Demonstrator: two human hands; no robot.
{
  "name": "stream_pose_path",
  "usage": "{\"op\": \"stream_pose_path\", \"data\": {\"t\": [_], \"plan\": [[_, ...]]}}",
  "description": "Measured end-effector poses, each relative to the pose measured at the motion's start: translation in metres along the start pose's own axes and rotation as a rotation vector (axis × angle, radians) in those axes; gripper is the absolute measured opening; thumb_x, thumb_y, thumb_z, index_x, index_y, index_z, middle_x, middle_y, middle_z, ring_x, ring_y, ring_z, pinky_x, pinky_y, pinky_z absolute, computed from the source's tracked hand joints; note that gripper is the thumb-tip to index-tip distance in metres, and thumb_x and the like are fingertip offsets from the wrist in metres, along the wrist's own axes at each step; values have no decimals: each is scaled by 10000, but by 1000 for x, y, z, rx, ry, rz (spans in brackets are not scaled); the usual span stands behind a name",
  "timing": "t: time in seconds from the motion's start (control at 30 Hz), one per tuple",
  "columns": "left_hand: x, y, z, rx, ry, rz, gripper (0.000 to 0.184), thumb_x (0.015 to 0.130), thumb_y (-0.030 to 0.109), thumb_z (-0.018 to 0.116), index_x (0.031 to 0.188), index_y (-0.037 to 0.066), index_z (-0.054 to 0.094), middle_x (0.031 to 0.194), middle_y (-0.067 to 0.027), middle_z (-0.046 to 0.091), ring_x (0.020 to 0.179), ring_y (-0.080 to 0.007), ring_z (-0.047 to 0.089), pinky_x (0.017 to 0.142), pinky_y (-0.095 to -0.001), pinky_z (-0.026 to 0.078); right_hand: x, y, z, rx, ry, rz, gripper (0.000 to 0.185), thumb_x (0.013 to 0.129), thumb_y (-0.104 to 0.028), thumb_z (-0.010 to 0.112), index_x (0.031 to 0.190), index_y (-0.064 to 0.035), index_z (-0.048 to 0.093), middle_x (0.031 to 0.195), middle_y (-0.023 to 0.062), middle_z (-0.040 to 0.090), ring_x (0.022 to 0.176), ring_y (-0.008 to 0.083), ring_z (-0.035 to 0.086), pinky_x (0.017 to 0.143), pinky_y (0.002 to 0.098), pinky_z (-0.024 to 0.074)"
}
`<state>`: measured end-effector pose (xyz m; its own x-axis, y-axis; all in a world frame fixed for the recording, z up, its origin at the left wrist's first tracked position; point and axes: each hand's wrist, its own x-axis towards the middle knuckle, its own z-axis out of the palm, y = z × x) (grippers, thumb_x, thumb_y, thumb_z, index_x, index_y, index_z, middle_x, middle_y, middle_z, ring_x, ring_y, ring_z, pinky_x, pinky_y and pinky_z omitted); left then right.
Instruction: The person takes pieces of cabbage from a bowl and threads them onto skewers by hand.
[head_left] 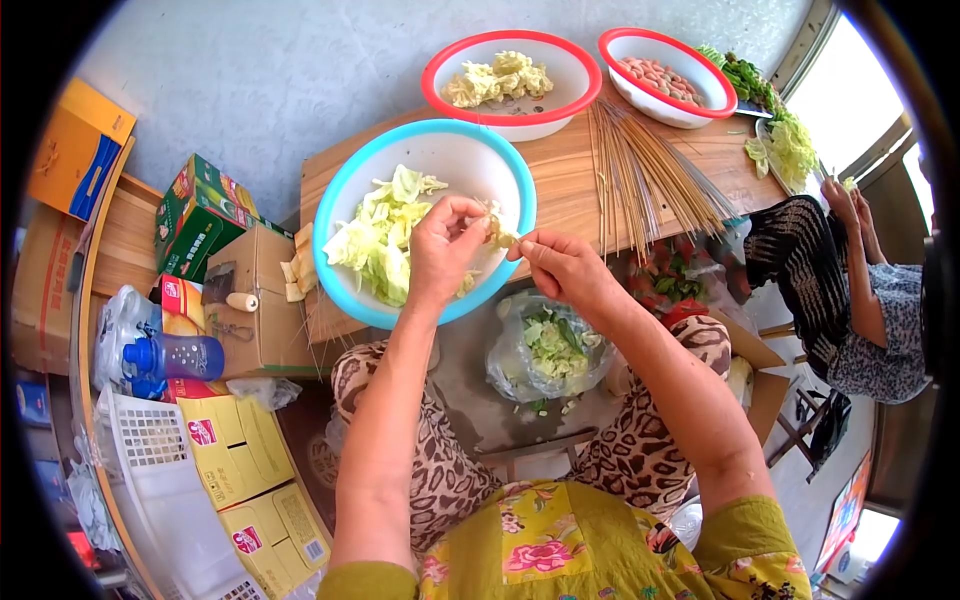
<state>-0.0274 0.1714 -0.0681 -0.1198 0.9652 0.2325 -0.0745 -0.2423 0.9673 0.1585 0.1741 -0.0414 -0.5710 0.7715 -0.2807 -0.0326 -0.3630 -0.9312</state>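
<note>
My left hand (pixel 447 245) is closed on a small pale piece of vegetable (pixel 498 228) over the right side of the blue-rimmed basin (pixel 334 285). Beside it, my right hand (pixel 562 264) pinches at the lower right of that piece, near the basin's rim; a thin stick may be between its fingers, too small to make out. Pale green cabbage leaves (pixel 385 235) lie in the basin to the left of my hands. Below my hands, a plastic bag (pixel 510 362) of leaf scraps stands between my knees.
Behind stand two red-rimmed basins, one with yellowish pieces (pixel 500 80), one with pinkish pieces (pixel 660 80). Bamboo skewers (pixel 650 180) lie fanned on the wooden table (pixel 560 180). Another person (pixel 860 290) sits at the right. Boxes (pixel 235 450) and a blue bottle (pixel 185 357) are at the left.
</note>
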Motion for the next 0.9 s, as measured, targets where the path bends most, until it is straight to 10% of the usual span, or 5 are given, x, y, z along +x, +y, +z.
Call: {"op": "stream_pose_path", "data": {"t": [0.23, 0.9], "plan": [[2, 16, -4, -403, -137, -266, 185, 887, 170, 589, 1026, 56, 547, 1139, -137, 594, 1123, -176, 503, 1016, -350, 342, 4, 2, -9, 342, -186, 12, 234, 977, -235, 437, 968, -55, 587, 490, -42, 353, 415, 57, 277, 416, 213, 221], [3, 2, -7, -351, -41, -358, 168, 862, 154, 639, 977, 32, 626, 879, -17, 644, 774, -73, 596, 691, -230, 493, -7, -3, -3, -113, -5, -39, 211, 954, -220, 488, 975, -68, 632, 550, -61, 419, 475, 21, 350, 446, 186, 256]]}}
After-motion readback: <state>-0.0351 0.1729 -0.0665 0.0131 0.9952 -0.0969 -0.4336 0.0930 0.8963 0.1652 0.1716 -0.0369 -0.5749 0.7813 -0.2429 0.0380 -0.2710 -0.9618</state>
